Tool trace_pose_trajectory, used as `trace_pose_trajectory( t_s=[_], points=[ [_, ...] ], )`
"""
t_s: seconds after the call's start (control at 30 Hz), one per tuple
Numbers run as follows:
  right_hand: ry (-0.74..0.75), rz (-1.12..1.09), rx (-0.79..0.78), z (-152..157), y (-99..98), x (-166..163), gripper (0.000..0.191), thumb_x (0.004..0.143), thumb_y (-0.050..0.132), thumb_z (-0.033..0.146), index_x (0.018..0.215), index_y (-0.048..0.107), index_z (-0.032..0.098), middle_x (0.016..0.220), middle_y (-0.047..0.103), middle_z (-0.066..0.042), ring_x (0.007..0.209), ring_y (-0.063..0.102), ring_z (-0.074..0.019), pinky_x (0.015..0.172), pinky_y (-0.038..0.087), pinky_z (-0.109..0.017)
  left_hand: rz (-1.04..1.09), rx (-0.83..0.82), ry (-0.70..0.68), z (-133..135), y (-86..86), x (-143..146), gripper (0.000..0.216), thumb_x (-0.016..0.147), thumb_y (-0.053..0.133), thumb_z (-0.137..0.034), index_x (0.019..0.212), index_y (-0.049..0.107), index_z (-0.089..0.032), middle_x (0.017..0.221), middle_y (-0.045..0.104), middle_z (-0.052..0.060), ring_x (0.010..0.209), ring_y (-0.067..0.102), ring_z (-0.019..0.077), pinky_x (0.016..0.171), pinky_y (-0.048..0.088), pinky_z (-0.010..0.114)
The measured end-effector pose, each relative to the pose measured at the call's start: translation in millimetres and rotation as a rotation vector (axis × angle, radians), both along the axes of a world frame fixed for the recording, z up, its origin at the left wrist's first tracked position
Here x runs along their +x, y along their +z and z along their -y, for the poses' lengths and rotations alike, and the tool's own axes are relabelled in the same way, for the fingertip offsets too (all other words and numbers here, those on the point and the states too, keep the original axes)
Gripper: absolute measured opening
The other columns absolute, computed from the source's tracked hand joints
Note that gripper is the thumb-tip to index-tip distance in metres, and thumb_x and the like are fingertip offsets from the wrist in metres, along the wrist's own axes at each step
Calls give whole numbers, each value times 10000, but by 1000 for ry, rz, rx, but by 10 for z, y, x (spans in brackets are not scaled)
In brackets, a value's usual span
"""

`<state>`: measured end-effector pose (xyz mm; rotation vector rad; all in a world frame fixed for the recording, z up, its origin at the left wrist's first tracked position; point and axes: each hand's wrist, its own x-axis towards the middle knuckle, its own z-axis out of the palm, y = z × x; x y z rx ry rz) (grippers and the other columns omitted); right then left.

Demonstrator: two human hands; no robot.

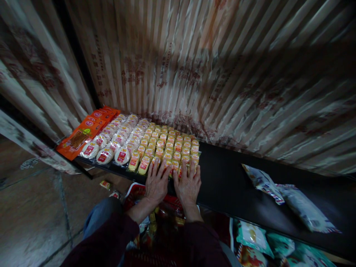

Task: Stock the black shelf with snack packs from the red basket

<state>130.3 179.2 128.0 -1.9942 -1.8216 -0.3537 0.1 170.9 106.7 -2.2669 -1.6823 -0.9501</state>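
Note:
My left hand (157, 181) and my right hand (188, 184) lie side by side, palms down, fingers spread flat on the front row of small yellow wrapped snack packets (169, 146). These packets stand in several neat rows on a dark shelf (222, 174). Left of them are rows of round white packets with red labels (116, 139), and at the far left orange flat packets (86, 131). Neither hand grips a packet.
Two white snack bags (289, 198) lie loose on the shelf's right part. Below the shelf edge sit green and colourful bags (261, 241) and a red basket (139, 193) near my lap. Striped curtain fabric (222, 74) hangs behind the shelf. Tiled floor (33, 215) at left.

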Motion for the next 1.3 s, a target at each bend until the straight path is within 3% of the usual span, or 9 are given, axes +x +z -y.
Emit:
trace_pose_trajectory(
  t_s=[0.67,0.87,1.0,1.17,1.3],
  points=[
    [59,15,196,15,-131,80,534,942,413,425,1427,409,203,1566,217,-158,1432,153,-356,1053,295,-568,30,45,-8,49,6,-30,565,897,475,-189,1449,356,-208,1567,227,138,1464,126,292,1152,255,518],
    [89,-50,270,77,-143,101,551,946,413,398,1446,364,171,1545,248,-199,1426,191,-346,1054,295,-586,64,28,-6,59,4,-37,569,899,433,-184,1454,314,-146,1551,267,153,1466,120,270,1159,245,525],
    [160,-103,333,280,-141,84,524,947,403,306,1447,344,160,1521,299,-201,1420,226,-333,1058,298,-593,92,39,-14,85,37,-36,544,902,418,-176,1438,340,-131,1537,294,167,1468,98,276,1152,246,545],
    [336,-215,297,771,-285,-66,530,929,393,208,1451,307,180,1509,315,-186,1408,266,-304,1050,356,-545,149,64,-217,247,70,-17,481,902,376,-138,1378,439,-118,1474,416,154,1459,165,250,1143,298,511],
    [394,-304,264,1142,-573,-210,568,919,357,201,1473,238,174,1425,414,-203,1353,356,-312,988,421,-552,213,28,-490,468,-29,17,383,892,376,-133,1191,615,-125,1301,602,132,1361,397,208,1070,432,399]
  ],
)
